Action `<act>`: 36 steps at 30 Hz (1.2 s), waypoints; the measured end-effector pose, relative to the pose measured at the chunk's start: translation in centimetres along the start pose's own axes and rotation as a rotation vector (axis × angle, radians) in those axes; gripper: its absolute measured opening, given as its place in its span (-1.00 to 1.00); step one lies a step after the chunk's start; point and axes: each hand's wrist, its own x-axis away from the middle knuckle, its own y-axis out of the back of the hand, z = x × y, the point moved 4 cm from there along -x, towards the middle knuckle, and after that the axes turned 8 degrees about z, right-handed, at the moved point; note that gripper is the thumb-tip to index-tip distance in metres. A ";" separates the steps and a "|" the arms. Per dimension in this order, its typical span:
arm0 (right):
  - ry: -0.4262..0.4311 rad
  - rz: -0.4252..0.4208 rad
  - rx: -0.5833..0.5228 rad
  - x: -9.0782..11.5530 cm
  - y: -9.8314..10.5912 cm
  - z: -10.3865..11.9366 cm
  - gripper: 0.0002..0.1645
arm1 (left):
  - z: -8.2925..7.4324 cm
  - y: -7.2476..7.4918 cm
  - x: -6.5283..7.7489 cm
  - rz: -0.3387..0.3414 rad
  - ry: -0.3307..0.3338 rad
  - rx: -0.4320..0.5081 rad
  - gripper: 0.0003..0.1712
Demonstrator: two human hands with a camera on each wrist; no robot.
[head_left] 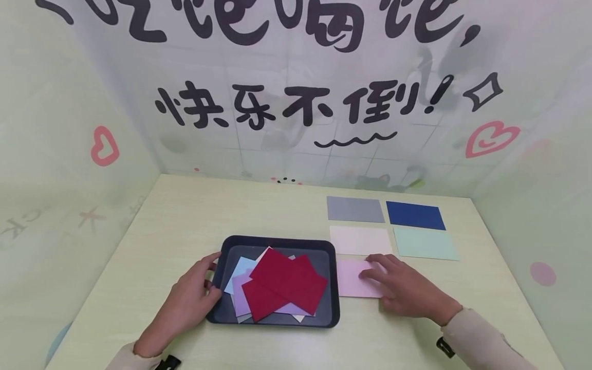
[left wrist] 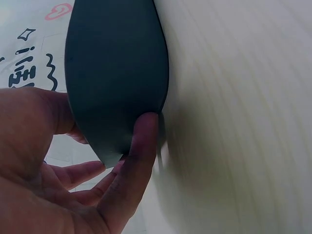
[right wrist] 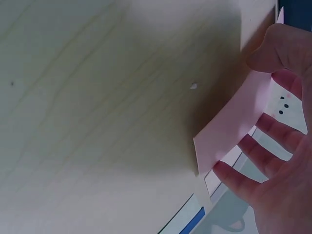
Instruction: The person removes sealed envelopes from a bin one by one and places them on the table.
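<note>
A dark rectangular tray (head_left: 336,308) lies on the table, holding a loose overlapping pile of cards: red cards (head_left: 277,280) on top, with lilac, light blue and pale ones partly hidden beneath. My left hand (head_left: 187,298) grips the tray's left side; in the left wrist view its fingers (left wrist: 144,131) press the tray's outer wall (left wrist: 117,63). To the right of the tray, my right hand (head_left: 407,288) holds a pink card (head_left: 353,280). The right wrist view shows this pink card (right wrist: 234,119) slightly bowed between thumb and fingers, a shadow beside it.
Beyond the pink card, a grey card (head_left: 355,209), a dark blue card (head_left: 415,215), a pale pink card (head_left: 361,240) and a mint card (head_left: 426,243) lie flat in two rows. Printed sheeting (head_left: 287,154) borders the table (head_left: 208,205) at the back and sides.
</note>
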 end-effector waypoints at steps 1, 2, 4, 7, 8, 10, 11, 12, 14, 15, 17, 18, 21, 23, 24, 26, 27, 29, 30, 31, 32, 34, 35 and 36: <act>0.004 -0.006 0.004 0.0 -0.1 0.0 -0.29 | 0.0 0.0 0.0 -0.001 -0.002 0.001 -0.21; 0.009 -0.013 0.008 0.0 -0.2 0.0 -0.30 | -0.1 0.1 0.0 -0.002 -0.005 0.002 -0.21; 0.011 -0.021 0.020 -0.1 -0.4 0.1 -0.30 | -0.1 0.1 0.0 -0.003 -0.006 0.003 -0.20; 0.012 -0.027 0.033 -0.3 -0.4 0.1 -0.32 | -0.1 0.0 -0.1 -0.003 -0.004 0.001 -0.20; 0.011 -0.027 0.035 -0.4 -0.4 0.2 -0.32 | -0.1 0.0 -0.1 -0.003 -0.005 -0.001 -0.20; 0.006 -0.024 0.036 -0.5 -0.4 0.2 -0.33 | -0.1 0.0 -0.1 -0.002 -0.004 -0.001 -0.20; 0.002 -0.021 0.035 -0.6 -0.4 0.2 -0.34 | 0.0 0.0 -0.1 -0.002 -0.005 -0.001 -0.20; -0.002 -0.018 0.034 -0.6 -0.4 0.2 -0.34 | 0.0 0.0 -0.1 -0.001 -0.005 0.000 -0.20; -0.012 -0.011 0.028 -0.7 -0.4 0.2 -0.35 | 0.0 -0.1 -0.1 -0.002 -0.005 0.000 -0.20; -0.017 -0.006 0.023 -0.7 -0.4 0.2 -0.35 | 0.0 -0.1 -0.1 -0.002 -0.005 0.000 -0.20; -0.025 0.005 0.019 -0.7 -0.4 0.1 -0.35 | 0.0 0.0 -0.1 -0.005 -0.006 0.001 -0.21; -0.028 0.011 0.019 -0.7 -0.5 0.1 -0.35 | -0.1 0.0 -0.1 -0.006 -0.006 0.002 -0.21; -0.033 0.024 0.022 -0.8 -0.6 0.1 -0.34 | -0.1 0.0 -0.1 -0.007 -0.008 0.003 -0.21; -0.032 0.026 0.026 -0.9 -0.6 0.1 -0.34 | -0.1 0.0 -0.1 -0.008 -0.009 0.005 -0.20; -0.032 0.026 0.025 -0.9 -0.6 0.2 -0.34 | -0.1 0.0 -0.1 -0.008 -0.008 0.004 -0.20; -0.032 0.024 0.026 -1.0 -0.6 0.2 -0.33 | -0.1 0.0 -0.1 -0.013 -0.009 0.002 -0.20; -0.032 0.021 0.026 -1.0 -0.6 0.2 -0.33 | -0.1 0.0 -0.1 -0.013 -0.012 0.003 -0.20; -0.037 0.016 0.029 -1.0 -0.6 0.3 -0.33 | 0.0 0.0 -0.1 -0.016 -0.016 0.001 -0.20; -0.039 0.013 0.029 -1.0 -0.6 0.3 -0.33 | 0.0 0.0 -0.1 -0.016 -0.017 0.001 -0.20; -0.041 0.011 0.031 -1.0 -0.7 0.4 -0.33 | 0.0 -0.1 -0.1 -0.017 -0.019 0.002 -0.20; -0.044 0.010 0.031 -1.0 -0.7 0.4 -0.33 | 0.0 -0.1 -0.1 -0.017 -0.019 0.002 -0.20; -0.051 0.008 0.029 -1.0 -0.8 0.4 -0.32 | 0.1 -0.2 -0.1 -0.017 -0.018 0.004 -0.20; -0.056 0.008 0.026 -1.0 -0.9 0.4 -0.31 | 0.1 -0.2 -0.1 -0.016 -0.017 0.004 -0.20; -0.062 0.007 0.021 -1.0 -1.0 0.4 -0.31 | 0.1 -0.2 -0.1 -0.015 -0.016 0.006 -0.20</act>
